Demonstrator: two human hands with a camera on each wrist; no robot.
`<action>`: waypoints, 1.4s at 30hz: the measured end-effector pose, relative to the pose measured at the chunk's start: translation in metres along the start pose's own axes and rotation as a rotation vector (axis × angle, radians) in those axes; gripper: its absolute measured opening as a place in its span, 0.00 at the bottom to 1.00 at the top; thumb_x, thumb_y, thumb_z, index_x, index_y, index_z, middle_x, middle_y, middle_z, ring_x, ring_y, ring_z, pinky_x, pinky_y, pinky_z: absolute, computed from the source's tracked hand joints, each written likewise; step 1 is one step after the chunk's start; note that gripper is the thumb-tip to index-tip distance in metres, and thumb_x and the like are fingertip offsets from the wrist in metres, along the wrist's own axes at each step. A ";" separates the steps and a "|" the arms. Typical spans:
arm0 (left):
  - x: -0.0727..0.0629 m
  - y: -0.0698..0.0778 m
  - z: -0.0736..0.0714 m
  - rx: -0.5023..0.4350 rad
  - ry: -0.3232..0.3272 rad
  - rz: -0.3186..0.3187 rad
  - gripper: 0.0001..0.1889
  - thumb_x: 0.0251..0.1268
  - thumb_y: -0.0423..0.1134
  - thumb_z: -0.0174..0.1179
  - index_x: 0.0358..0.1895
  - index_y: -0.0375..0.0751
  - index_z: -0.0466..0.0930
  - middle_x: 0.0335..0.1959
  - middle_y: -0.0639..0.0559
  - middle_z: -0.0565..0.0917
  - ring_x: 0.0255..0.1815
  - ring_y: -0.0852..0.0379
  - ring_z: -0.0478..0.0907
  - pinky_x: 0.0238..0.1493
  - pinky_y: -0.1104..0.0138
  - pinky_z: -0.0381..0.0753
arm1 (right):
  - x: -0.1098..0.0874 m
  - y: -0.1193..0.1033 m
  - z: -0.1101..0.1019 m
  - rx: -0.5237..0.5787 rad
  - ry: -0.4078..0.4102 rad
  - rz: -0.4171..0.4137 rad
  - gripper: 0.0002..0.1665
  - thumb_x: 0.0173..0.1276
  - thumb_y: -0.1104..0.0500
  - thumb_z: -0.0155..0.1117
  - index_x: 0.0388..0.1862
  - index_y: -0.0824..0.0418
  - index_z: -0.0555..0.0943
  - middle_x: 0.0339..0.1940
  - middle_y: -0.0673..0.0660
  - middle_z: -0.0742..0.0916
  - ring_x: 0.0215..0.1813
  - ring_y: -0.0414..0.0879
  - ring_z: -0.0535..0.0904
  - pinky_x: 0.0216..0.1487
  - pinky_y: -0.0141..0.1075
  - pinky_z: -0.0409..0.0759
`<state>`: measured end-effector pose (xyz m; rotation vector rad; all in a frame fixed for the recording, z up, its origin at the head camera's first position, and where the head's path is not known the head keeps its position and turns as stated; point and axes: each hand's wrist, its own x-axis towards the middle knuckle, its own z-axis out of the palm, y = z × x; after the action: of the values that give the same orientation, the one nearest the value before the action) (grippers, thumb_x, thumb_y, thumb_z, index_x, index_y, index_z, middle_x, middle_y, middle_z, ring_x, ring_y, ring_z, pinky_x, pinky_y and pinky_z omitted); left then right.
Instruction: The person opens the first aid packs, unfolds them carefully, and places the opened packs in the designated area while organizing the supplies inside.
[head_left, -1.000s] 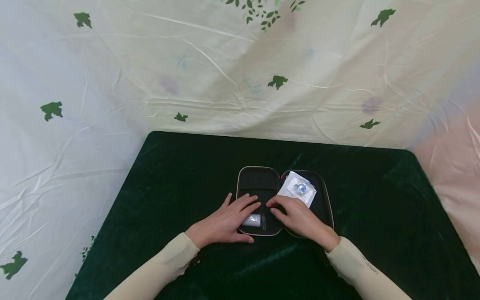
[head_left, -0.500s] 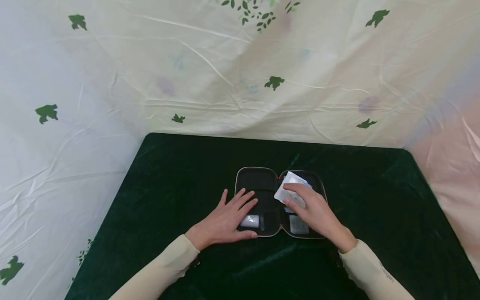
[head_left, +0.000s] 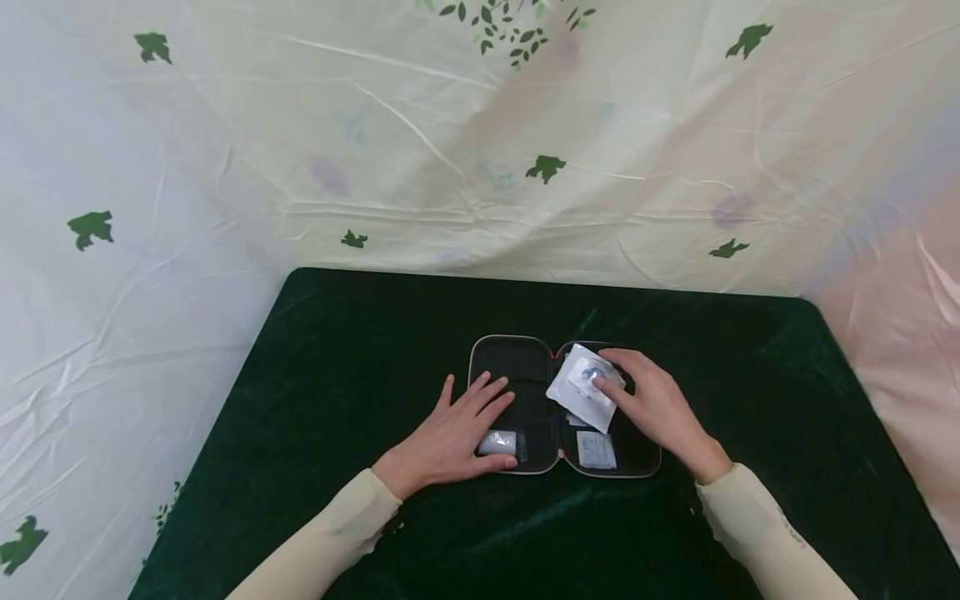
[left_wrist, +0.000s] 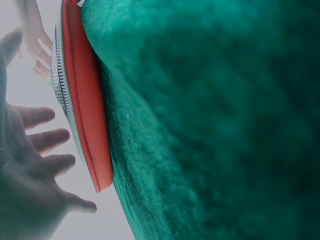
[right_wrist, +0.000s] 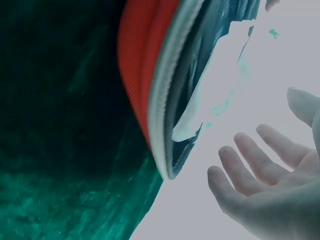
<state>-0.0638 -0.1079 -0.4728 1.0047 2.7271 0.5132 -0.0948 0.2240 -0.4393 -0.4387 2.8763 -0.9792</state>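
Note:
A small zip case [head_left: 534, 406], black inside and red outside, lies open on the table. My left hand [head_left: 459, 431] reaches over its left half with fingers spread; in the left wrist view the fingers of that hand [left_wrist: 35, 165] are apart beside the red shell [left_wrist: 87, 95]. A wrapped white roll [head_left: 497, 442] sits by the left thumb. White flat packets [head_left: 581, 404], with a round bluish item on top, lie at an angle in the right half. My right hand [head_left: 660, 407] hovers at their right edge, its fingers loosely bent in the right wrist view; whether the thumb touches them is unclear.
A smaller pale packet [head_left: 596, 450] lies at the front of the case's right half. Dark green velvet cloth [head_left: 375, 333] covers the table. Behind it hangs a pale curtain [head_left: 420, 158] with green leaf and bird shapes.
My right hand has moved right and outward from the case's middle, crossing over the white packets, which have shifted and turned. The small pale packet is now uncovered. My left hand has barely moved.

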 end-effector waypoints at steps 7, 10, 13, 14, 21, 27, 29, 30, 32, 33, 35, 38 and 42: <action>0.001 0.000 0.000 0.000 -0.009 -0.002 0.46 0.70 0.75 0.49 0.83 0.51 0.57 0.86 0.51 0.50 0.86 0.46 0.40 0.77 0.33 0.40 | 0.009 0.010 0.001 -0.038 -0.052 0.044 0.33 0.75 0.51 0.68 0.72 0.66 0.74 0.71 0.70 0.76 0.68 0.67 0.74 0.65 0.65 0.73; 0.000 0.000 0.000 0.006 -0.014 -0.001 0.47 0.70 0.76 0.49 0.83 0.51 0.57 0.86 0.51 0.51 0.86 0.45 0.41 0.77 0.32 0.41 | 0.012 0.012 0.003 -0.051 -0.068 0.051 0.33 0.74 0.51 0.69 0.71 0.67 0.74 0.69 0.70 0.77 0.65 0.65 0.76 0.64 0.64 0.75; 0.000 0.000 0.000 0.008 -0.019 0.000 0.47 0.69 0.75 0.49 0.83 0.51 0.58 0.85 0.50 0.51 0.86 0.45 0.41 0.76 0.32 0.42 | 0.016 0.013 0.004 -0.066 -0.087 0.061 0.34 0.73 0.52 0.71 0.70 0.68 0.75 0.68 0.70 0.78 0.62 0.64 0.78 0.61 0.63 0.77; 0.000 0.000 0.000 0.010 -0.022 0.000 0.47 0.69 0.75 0.50 0.83 0.51 0.58 0.85 0.50 0.51 0.86 0.45 0.41 0.76 0.32 0.42 | 0.017 0.013 0.005 -0.074 -0.094 0.064 0.34 0.73 0.52 0.71 0.70 0.68 0.75 0.67 0.70 0.78 0.62 0.64 0.78 0.61 0.62 0.78; -0.001 -0.002 0.000 0.011 -0.035 0.003 0.48 0.67 0.75 0.54 0.82 0.51 0.59 0.85 0.50 0.53 0.86 0.45 0.40 0.76 0.31 0.43 | 0.022 0.014 0.006 -0.116 -0.111 0.079 0.34 0.71 0.53 0.73 0.69 0.69 0.76 0.64 0.71 0.79 0.57 0.62 0.79 0.55 0.58 0.81; -0.003 -0.003 -0.001 0.015 -0.074 0.017 0.51 0.62 0.74 0.62 0.82 0.50 0.60 0.85 0.50 0.53 0.86 0.46 0.38 0.76 0.31 0.42 | 0.022 0.013 0.005 -0.108 -0.077 0.073 0.31 0.72 0.55 0.72 0.68 0.68 0.77 0.63 0.71 0.80 0.55 0.62 0.79 0.53 0.58 0.81; -0.002 -0.003 -0.001 0.020 -0.082 0.018 0.51 0.61 0.73 0.64 0.82 0.50 0.60 0.85 0.50 0.53 0.86 0.46 0.38 0.76 0.32 0.42 | 0.021 0.013 0.004 -0.104 -0.065 0.075 0.31 0.72 0.56 0.72 0.68 0.68 0.76 0.63 0.72 0.80 0.56 0.63 0.79 0.54 0.59 0.80; -0.002 -0.003 -0.001 0.023 -0.084 0.019 0.51 0.60 0.73 0.64 0.82 0.50 0.60 0.85 0.50 0.53 0.86 0.46 0.38 0.76 0.32 0.42 | 0.020 0.013 0.003 -0.101 -0.057 0.076 0.31 0.72 0.56 0.72 0.69 0.68 0.76 0.63 0.72 0.80 0.56 0.64 0.79 0.55 0.60 0.80; -0.003 -0.003 -0.001 0.027 -0.087 0.020 0.51 0.60 0.72 0.65 0.82 0.50 0.60 0.85 0.50 0.54 0.86 0.46 0.38 0.77 0.32 0.42 | 0.020 0.012 0.002 -0.089 -0.042 0.078 0.31 0.72 0.56 0.71 0.69 0.68 0.76 0.63 0.72 0.79 0.57 0.64 0.78 0.56 0.62 0.79; -0.003 -0.003 -0.001 0.028 -0.089 0.020 0.51 0.60 0.72 0.65 0.82 0.51 0.60 0.85 0.51 0.54 0.86 0.46 0.38 0.77 0.32 0.42 | 0.019 0.011 0.002 -0.084 -0.033 0.074 0.30 0.72 0.57 0.71 0.69 0.68 0.76 0.64 0.72 0.79 0.57 0.64 0.78 0.57 0.62 0.79; -0.003 -0.003 -0.002 0.031 -0.090 0.019 0.52 0.60 0.72 0.65 0.82 0.50 0.60 0.85 0.50 0.54 0.86 0.47 0.38 0.77 0.32 0.43 | 0.019 0.009 0.002 -0.065 -0.014 0.062 0.30 0.72 0.58 0.71 0.69 0.67 0.76 0.63 0.71 0.79 0.56 0.64 0.79 0.56 0.61 0.80; -0.003 -0.003 -0.002 0.034 -0.091 0.019 0.52 0.59 0.73 0.65 0.82 0.50 0.60 0.85 0.50 0.55 0.86 0.46 0.38 0.77 0.32 0.43 | 0.018 0.005 0.003 -0.018 0.007 0.038 0.29 0.73 0.59 0.70 0.69 0.66 0.76 0.62 0.69 0.80 0.55 0.62 0.80 0.54 0.59 0.82; -0.002 -0.003 -0.002 0.036 -0.092 0.019 0.52 0.59 0.73 0.65 0.82 0.50 0.60 0.85 0.50 0.55 0.86 0.46 0.39 0.77 0.32 0.44 | 0.017 -0.005 0.007 0.062 0.010 0.006 0.28 0.73 0.59 0.70 0.69 0.65 0.77 0.62 0.66 0.80 0.55 0.61 0.81 0.52 0.57 0.84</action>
<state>-0.0641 -0.1115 -0.4722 1.0377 2.6575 0.4116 -0.1085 0.2113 -0.4416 -0.4215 2.8451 -1.0690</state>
